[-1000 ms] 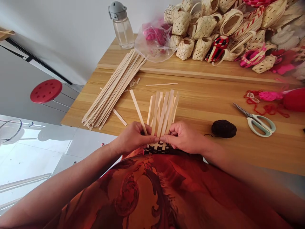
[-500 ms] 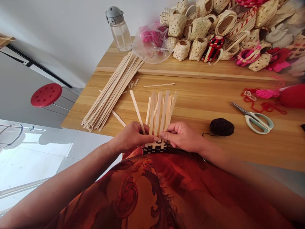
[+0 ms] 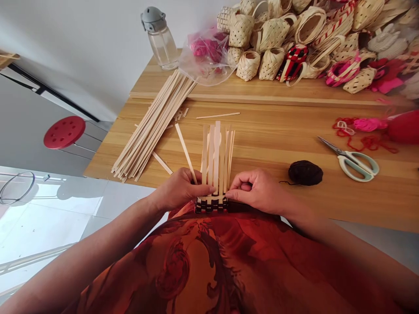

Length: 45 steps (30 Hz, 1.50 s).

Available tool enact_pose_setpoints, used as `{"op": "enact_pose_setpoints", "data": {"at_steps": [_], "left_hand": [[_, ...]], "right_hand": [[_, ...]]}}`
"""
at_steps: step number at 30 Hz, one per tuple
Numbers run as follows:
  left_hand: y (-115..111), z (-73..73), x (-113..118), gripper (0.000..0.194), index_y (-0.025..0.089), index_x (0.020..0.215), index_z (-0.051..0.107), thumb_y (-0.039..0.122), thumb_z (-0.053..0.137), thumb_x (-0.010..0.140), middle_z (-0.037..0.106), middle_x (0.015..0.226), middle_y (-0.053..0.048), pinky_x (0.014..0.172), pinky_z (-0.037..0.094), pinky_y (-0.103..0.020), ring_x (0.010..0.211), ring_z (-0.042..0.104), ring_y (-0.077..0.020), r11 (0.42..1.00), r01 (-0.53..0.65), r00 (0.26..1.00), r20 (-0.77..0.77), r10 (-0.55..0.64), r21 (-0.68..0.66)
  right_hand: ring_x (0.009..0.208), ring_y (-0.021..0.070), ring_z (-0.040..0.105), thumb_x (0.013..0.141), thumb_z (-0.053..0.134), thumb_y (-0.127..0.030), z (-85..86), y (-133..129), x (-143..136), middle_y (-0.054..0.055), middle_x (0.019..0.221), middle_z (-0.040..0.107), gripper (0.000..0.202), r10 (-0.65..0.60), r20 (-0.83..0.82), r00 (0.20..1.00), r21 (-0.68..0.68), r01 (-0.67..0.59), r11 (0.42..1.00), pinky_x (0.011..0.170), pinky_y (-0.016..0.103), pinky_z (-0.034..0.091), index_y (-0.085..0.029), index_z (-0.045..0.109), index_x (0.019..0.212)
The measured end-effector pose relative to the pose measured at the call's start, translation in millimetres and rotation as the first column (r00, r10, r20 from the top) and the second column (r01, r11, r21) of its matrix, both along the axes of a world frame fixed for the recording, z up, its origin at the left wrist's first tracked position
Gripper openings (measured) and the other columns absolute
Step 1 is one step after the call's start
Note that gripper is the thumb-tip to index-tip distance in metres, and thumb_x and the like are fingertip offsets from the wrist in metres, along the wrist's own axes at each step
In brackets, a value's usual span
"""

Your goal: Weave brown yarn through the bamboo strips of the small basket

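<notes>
A small basket [image 3: 212, 204] of pale strips woven with black rests at the table's near edge against my clothing, its upright strips [image 3: 216, 152] standing above the weave. My left hand [image 3: 183, 187] grips its left side, thumb across the front, and a loose pale strip [image 3: 183, 146] slants up from those fingers. At the right rim, my right hand [image 3: 252, 189] is closed, thumb and forefinger pinched at the end of the woven row. Whether a thin strand lies in that pinch is too small to tell.
A bundle of pale strips [image 3: 157, 126] lies left. Black yarn [image 3: 305, 172] and scissors [image 3: 358, 165] lie right. A bottle [image 3: 162, 46], a plastic bag [image 3: 206, 56] and small woven baskets [image 3: 248, 65] stand behind. A red stool [image 3: 64, 132] is beyond the table's left side.
My right hand has moved slightly right and down, off the front strips to the basket's right rim. The upright strips stand closer together. My left hand keeps its grip.
</notes>
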<state>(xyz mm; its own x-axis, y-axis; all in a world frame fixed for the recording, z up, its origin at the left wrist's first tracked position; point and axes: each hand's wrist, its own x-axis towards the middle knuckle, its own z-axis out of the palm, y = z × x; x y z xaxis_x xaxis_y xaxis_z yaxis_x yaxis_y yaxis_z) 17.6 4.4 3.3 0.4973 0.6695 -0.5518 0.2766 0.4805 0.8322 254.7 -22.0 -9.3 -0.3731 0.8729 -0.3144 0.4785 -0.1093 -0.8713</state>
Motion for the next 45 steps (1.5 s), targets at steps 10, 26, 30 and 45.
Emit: {"op": "enact_pose_setpoints", "data": {"at_steps": [10,26,30,45], "left_hand": [[0,-0.7,-5,0.016,0.017,0.082,0.082,0.031,0.083,0.075,0.08,0.078,-0.005,0.063,0.055,-0.025,0.063,0.07,-0.0158,1.0,-0.018,0.999,0.05,0.019,-0.015],[0,-34.4,5,0.066,0.023,0.125,0.057,0.025,0.09,0.068,0.068,0.082,0.002,0.056,0.046,-0.017,0.064,0.061,-0.009,0.944,-0.315,0.883,0.336,0.329,-0.097],[-13,-37.4,5,0.076,0.03,0.137,0.051,0.02,0.086,0.071,0.061,0.127,-0.004,0.05,0.046,-0.016,0.066,0.059,-0.0053,0.92,-0.391,0.884,0.286,0.369,0.023],[-2,25.2,23,0.054,0.023,0.143,0.051,0.024,0.059,0.09,0.068,0.119,-0.008,0.049,0.053,-0.022,0.056,0.061,-0.0078,0.891,-0.058,0.99,-0.086,0.108,0.451]], "right_hand": [[0.066,0.0115,0.05,0.072,0.081,-0.038,-26.9,2,9,-0.003,0.073,0.056,0.032,-0.094,-0.249,0.964,-0.215,0.04,0.976,0.06,0.024,0.041,-0.017,0.062,0.087],[0.076,0.0142,0.061,0.073,0.083,-0.033,-3.3,-1,17,0.005,0.103,0.068,0.056,-0.189,-0.382,0.905,-0.295,0.075,0.953,0.057,0.023,0.046,-0.018,0.056,0.12],[0.085,0.0183,0.064,0.076,0.082,-0.041,-0.5,-5,20,0.006,0.1,0.07,0.046,-0.132,-0.234,0.963,-0.142,0.1,0.985,0.069,0.029,0.051,-0.018,0.06,0.109],[0.07,0.0171,0.059,0.078,0.077,-0.047,16.4,3,3,0.002,0.082,0.068,0.035,-0.023,0.075,0.997,0.081,0.017,0.997,0.059,0.028,0.041,-0.02,0.06,0.091]]}}
